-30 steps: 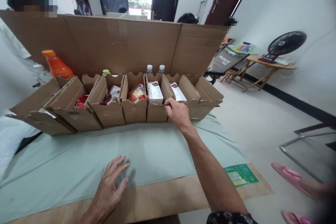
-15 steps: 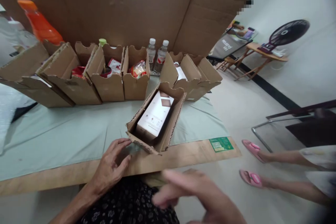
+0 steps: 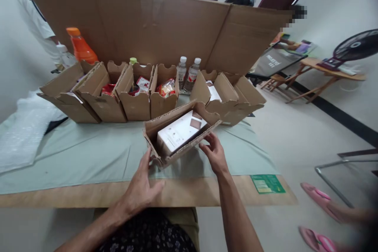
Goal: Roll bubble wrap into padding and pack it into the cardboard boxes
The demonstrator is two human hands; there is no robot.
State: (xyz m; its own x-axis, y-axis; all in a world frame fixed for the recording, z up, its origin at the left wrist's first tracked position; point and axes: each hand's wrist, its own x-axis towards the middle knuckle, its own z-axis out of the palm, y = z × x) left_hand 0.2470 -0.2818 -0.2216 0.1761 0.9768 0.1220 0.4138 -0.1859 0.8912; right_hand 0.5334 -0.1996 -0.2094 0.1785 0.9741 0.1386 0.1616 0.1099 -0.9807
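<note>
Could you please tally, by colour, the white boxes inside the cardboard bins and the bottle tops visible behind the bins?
White boxes: 2
White bottle tops: 3
Orange bottle top: 1
Green bottle top: 1
Total: 7

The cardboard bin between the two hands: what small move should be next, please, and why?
Perhaps turn the cardboard bin slightly straighter: it lies askew before the row of bins, with the left hand at its near-left end and the right hand by its right side, well placed to steer.
</note>
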